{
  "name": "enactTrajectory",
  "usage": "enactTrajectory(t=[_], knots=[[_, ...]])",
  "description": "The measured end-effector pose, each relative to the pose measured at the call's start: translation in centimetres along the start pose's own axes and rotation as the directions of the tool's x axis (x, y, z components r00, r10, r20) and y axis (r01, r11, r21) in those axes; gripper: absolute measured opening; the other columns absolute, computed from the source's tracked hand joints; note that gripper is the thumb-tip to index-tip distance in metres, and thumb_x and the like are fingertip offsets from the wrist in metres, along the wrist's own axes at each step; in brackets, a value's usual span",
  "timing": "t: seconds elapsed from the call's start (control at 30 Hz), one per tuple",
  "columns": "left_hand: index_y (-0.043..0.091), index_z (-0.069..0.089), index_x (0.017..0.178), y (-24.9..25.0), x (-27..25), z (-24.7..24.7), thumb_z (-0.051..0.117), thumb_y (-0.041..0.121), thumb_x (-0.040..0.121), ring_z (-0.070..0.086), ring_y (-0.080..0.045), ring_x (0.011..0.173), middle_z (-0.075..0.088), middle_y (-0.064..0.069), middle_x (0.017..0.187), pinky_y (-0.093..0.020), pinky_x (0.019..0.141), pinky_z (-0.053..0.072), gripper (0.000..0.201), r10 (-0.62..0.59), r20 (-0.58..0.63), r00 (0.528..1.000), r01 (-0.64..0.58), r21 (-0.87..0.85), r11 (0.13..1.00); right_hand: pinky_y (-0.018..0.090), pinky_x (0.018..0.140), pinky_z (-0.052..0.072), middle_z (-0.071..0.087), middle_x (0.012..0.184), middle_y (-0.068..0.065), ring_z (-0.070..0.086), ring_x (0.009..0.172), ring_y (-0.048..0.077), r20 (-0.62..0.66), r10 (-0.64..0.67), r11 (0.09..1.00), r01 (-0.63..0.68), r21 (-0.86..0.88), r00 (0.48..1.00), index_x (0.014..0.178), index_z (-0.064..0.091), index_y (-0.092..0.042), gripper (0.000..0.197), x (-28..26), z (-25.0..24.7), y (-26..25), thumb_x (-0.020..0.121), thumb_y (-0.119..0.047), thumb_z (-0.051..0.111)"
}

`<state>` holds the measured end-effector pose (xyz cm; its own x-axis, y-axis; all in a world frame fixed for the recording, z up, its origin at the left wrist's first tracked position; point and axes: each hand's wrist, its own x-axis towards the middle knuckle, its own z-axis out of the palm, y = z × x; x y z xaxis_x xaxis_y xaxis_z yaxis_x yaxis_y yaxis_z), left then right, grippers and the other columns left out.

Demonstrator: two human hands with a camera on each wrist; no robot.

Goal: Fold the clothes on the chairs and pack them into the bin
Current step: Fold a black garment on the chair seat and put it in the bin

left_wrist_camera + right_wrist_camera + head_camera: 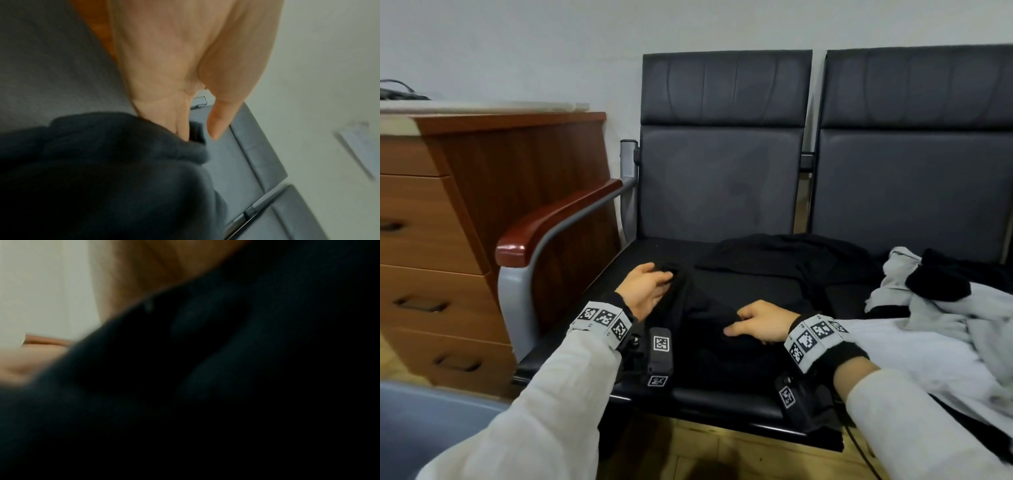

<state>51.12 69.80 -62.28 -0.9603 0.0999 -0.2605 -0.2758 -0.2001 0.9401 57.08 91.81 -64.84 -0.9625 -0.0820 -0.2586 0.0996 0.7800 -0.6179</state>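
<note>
Head view: I am bent over two dark padded chairs set side by side against a pale wall. A black garment lies spread across the seat of the left chair, its far edge reaching toward the gap between the two seats. My left hand is on the garment's left edge, fingers curled into a bunched fold of the cloth with the thumb on top. My right hand lies nearer me on the middle of the same garment, fingers bent and gathering a ridge of fabric under them (how tightly, I cannot tell from here).

On the right seat sits a loose heap of pale grey and white clothes with another black piece lying on top of it. A wooden chest of drawers stands just left of the chair's red-brown armrest. A blue-grey edge, perhaps the bin, shows at the lower left, near my left sleeve.

From the left wrist, my fingers disappear into the dark cloth while the thumb stands free above it. The right wrist view is almost wholly covered by dark blurred fabric, so it adds nothing about that grip.
</note>
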Motion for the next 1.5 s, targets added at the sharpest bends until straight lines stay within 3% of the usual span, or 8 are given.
enactTrajectory(t=[0.17, 0.4, 0.6, 0.7, 0.93, 1.17, 1.37, 1.5], knots=[[0.005, 0.028, 0.144, -0.2, -0.7, -1.1, 0.065, 0.035, 0.085, 0.047, -0.031, 0.125, 0.043, -0.016, 0.141, -0.033, 0.1, 0.041, 0.076, 0.023, -0.173, 0.985, 0.137, 0.847, 0.514, 0.021, 0.047, 0.044, 0.057, 0.062, 0.005, 0.055, 0.046, 0.011, -0.235, 0.252, 0.74, -0.031, 0.672, 0.939, 0.078, 0.055, -0.013, 0.018, 0.8, -0.8, -0.7, 0.093, -0.021, 0.055], [0.007, 0.041, 0.14, -0.9, -1.9, -1.6, 0.054, 0.059, 0.085, 0.045, -0.026, 0.13, 0.044, -0.013, 0.143, -0.03, 0.103, 0.037, 0.076, -0.063, -0.16, 0.985, 0.168, 0.977, 0.134, 0.029, 0.084, 0.044, 0.063, 0.094, -0.001, 0.06, 0.095, 0.02, -0.437, 0.13, 0.948, 0.017, 0.316, 0.89, 0.099, 0.057, -0.016, 0.031, 2.0, -0.4, 1.1, 0.08, -0.039, 0.068], [-0.006, 0.048, 0.127, -0.6, -0.1, -2.7, 0.059, 0.023, 0.092, 0.062, -0.038, 0.086, 0.061, -0.025, 0.105, -0.046, 0.072, 0.058, 0.047, -0.165, -0.132, 0.977, 0.211, 0.634, 0.743, 0.028, 0.084, 0.048, 0.068, 0.088, 0.004, 0.064, 0.092, 0.022, -0.234, 0.178, 0.924, -0.081, 0.374, 0.956, 0.077, 0.066, -0.013, 0.02, 2.6, -0.3, 1.3, 0.08, -0.031, 0.073], [0.006, 0.059, 0.104, 0.9, -0.1, -3.1, 0.058, 0.013, 0.09, 0.06, -0.024, 0.053, 0.061, -0.012, 0.066, -0.025, 0.035, 0.049, 0.015, -0.137, -0.173, 0.975, 0.164, 0.149, 0.975, 0.033, 0.09, 0.049, 0.069, 0.105, 0.011, 0.065, 0.098, 0.027, -0.311, 0.302, 0.492, 0.132, 0.861, 0.901, 0.1, 0.07, -0.004, 0.02, 2.5, -2.0, 1.5, 0.087, -0.019, 0.065], [0.007, 0.063, 0.085, 2.8, -0.2, -4.6, 0.052, 0.029, 0.091, 0.068, -0.023, 0.052, 0.071, -0.009, 0.064, -0.027, 0.048, 0.055, 0.025, -0.086, -0.068, 0.994, 0.074, -0.167, 0.983, 0.041, 0.099, 0.048, 0.067, 0.117, 0.011, 0.065, 0.106, 0.029, -0.321, 0.474, 0.077, 0.325, 0.943, 0.82, 0.122, 0.064, -0.011, 0.042, 1.2, -4.6, 4.7, 0.087, -0.033, 0.063], [0.01, 0.064, 0.087, 2.4, 0.5, -4.4, 0.062, 0.018, 0.086, 0.063, -0.027, 0.084, 0.068, -0.012, 0.082, -0.032, 0.07, 0.048, 0.009, 0.042, -0.19, 0.981, -0.039, 0.02, 0.999, 0.044, 0.099, 0.047, 0.071, 0.106, 0.014, 0.065, 0.103, 0.032, -0.37, 0.428, 0.264, 0.277, 0.924, 0.824, 0.102, 0.071, -0.004, 0.03, -0.3, -5.2, 4.8, 0.076, -0.017, 0.065], [0.007, 0.062, 0.102, 2.8, 1.8, -4.8, 0.059, 0.02, 0.091, 0.059, -0.025, 0.096, 0.063, -0.011, 0.098, -0.038, 0.092, 0.048, 0.018, 0.486, -0.392, 0.781, -0.352, 0.367, 0.861, 0.038, 0.089, 0.05, 0.068, 0.108, 0.013, 0.063, 0.103, 0.03, -0.382, 0.477, 0.16, 0.349, 0.923, 0.792, 0.102, 0.068, 0.0, 0.029, -0.8, -5.7, 5.2, 0.077, -0.011, 0.057], [0.009, 0.038, 0.139, 2.1, 1.8, -4.8, 0.052, 0.011, 0.095, 0.053, -0.029, 0.12, 0.052, -0.015, 0.134, -0.047, 0.105, 0.041, 0.046, 0.284, -0.259, 0.923, -0.323, -0.121, 0.939, 0.039, 0.102, 0.044, 0.061, 0.128, 0.01, 0.059, 0.115, 0.027, -0.345, 0.416, 0.072, 0.348, 0.935, 0.841, 0.131, 0.055, -0.009, 0.042, -0.8, -5.5, 4.7, 0.091, -0.02, 0.056]])
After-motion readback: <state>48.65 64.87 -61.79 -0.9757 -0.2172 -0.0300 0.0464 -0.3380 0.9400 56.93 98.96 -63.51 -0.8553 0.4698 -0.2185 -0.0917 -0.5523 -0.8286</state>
